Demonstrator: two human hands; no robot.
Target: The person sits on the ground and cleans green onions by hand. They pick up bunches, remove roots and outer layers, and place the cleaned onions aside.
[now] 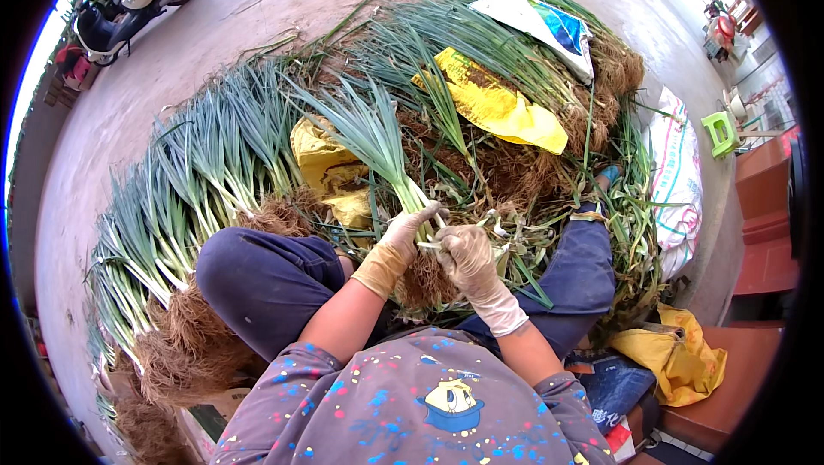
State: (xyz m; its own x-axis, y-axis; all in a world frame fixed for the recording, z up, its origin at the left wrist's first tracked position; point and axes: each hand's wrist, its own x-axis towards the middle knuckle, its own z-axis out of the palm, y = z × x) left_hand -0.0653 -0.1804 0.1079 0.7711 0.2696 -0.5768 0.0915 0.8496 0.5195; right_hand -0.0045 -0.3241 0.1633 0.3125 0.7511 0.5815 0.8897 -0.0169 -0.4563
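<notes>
My left hand (400, 238), in a thin, soiled glove, is closed around the white stems of a bunch of leek-like plants (380, 137). Their blue-green leaves fan up and away, and their brown roots (425, 281) hang below between my knees. My right hand (473, 259), gloved too, has its fingers curled at the lower stems just beside the left. A pale strip of stem or leaf (429, 245) sticks out from its fingers. Peeled leaves and scraps (508, 240) lie on the ground just beyond my hands.
Rooted plants (212, 162) lie in a long row at my left. More untrimmed plants (515, 59) are heaped ahead, with a yellow sack (496, 104) and a white sack (534, 21) on them. A filled white sack (676, 182), green stool (721, 133) and scooter (138, 8) stand farther out.
</notes>
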